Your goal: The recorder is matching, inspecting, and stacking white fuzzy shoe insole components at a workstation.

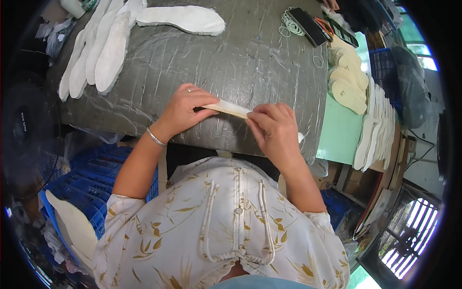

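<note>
A pale insole (230,108), turned nearly edge-on, is held between my two hands above the near part of the grey table. It looks white on its upper face, with a cream layer along the near edge. My left hand (186,110) pinches one end between thumb and fingers. At the other end, my right hand (275,126) grips with thumb and fingertips. Several white fleecy insoles (111,62) lie side by side at the far left of the table, and a single one (182,20) lies crosswise beside them.
The plastic-covered table (260,53) carries a black case (308,26) and a coil of white cord (291,23). Cream insole pieces (347,89) and a row of white insoles (378,127) are at right. Blue crates (91,178) and a fan (26,123) stand at left.
</note>
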### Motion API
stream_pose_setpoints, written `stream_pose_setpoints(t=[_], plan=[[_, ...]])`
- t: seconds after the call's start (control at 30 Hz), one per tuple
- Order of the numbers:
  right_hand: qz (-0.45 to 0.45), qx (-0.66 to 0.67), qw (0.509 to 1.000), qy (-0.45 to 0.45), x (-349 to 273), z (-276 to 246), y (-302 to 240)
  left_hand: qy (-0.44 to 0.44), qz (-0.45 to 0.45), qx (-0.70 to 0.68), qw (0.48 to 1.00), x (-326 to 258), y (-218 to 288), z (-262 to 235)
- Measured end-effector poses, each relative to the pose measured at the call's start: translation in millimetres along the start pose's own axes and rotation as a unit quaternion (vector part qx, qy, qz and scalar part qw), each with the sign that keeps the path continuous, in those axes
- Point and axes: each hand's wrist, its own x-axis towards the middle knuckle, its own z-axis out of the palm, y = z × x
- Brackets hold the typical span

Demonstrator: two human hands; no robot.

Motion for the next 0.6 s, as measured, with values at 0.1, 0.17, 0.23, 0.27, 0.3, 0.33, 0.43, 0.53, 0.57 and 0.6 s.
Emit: stream_pose_setpoints(t=[0.1, 0.17, 0.23, 0.27, 0.3, 0.33, 0.43, 0.53, 0.57, 0.6], plan=[[-0.005, 0.002, 1.0, 0.014, 3, 0, 1, 0.008, -0.017, 0.021, 1.0, 1, -5, -5], [-0.008, 0.003, 1.0, 0.025, 4, -7, 3, 0.027, -0.004, 0.065, 0.998, 9, 6, -11], [-0.01, 0.0, 0.999, 0.046, 2, -13, 3, 0.023, 0.053, 0.1, 0.993, 18, 22, -12], [-0.016, 0.012, 0.998, 0.053, 0, -8, 5, 0.022, 0.079, 0.104, 0.991, 17, 27, -9], [-0.014, 0.009, 0.999, 0.038, 0, -8, 3, 0.02, 0.109, 0.124, 0.986, 16, 29, -3], [-0.013, 0.024, 0.999, 0.043, -1, -2, 4, 0.023, 0.122, 0.125, 0.984, 13, 32, 5], [-0.002, 0.009, 1.0, 0.026, -16, -4, 6, 0.028, 0.096, 0.09, 0.991, 7, 32, 22], [0.009, 0.0, 0.999, 0.051, -41, -21, 16, 0.03, 0.092, 0.061, 0.993, 12, 39, 22], [0.016, 0.004, 0.998, 0.059, -50, -26, 21, 0.033, 0.098, 0.066, 0.992, 12, 39, 23], [0.013, 0.003, 0.998, 0.065, -57, -28, 25, 0.033, 0.094, 0.064, 0.993, 13, 39, 23]])
